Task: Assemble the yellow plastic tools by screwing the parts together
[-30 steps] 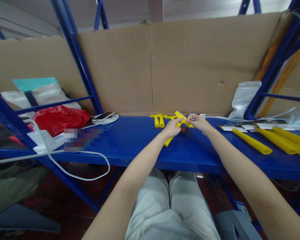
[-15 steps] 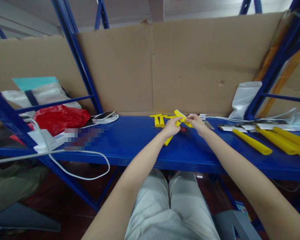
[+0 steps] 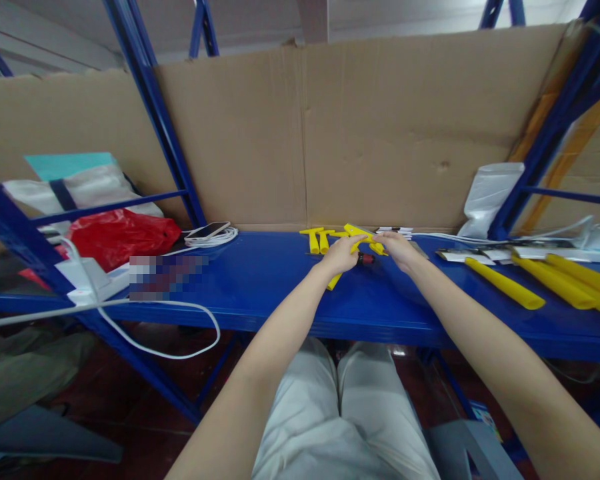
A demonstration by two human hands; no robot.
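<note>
My left hand [image 3: 341, 254] is closed round the handle of a yellow T-shaped scraper [image 3: 356, 231], whose head slants down to the right. The handle's end shows below my wrist. At the right end of that head, the fingers of my right hand [image 3: 394, 247] are closed on it; a small yellow part [image 3: 379, 249] shows just below them. Under my hands lies a screwdriver with a red and black handle [image 3: 367, 259]. More yellow T-shaped scrapers [image 3: 313, 241] lie just beyond my left hand.
On the right of the blue shelf [image 3: 275, 283] are several long yellow handles [image 3: 505, 283] and flat pieces with white labels [image 3: 463, 256]. A phone [image 3: 208, 231] rests on a coiled white cable at left, near a red bag [image 3: 125, 235]. Cardboard [image 3: 380, 133] stands behind.
The scraper's head has tipped lower and flatter between my hands. My right fingers have shifted slightly down over its right end, and more of the screwdriver handle shows.
</note>
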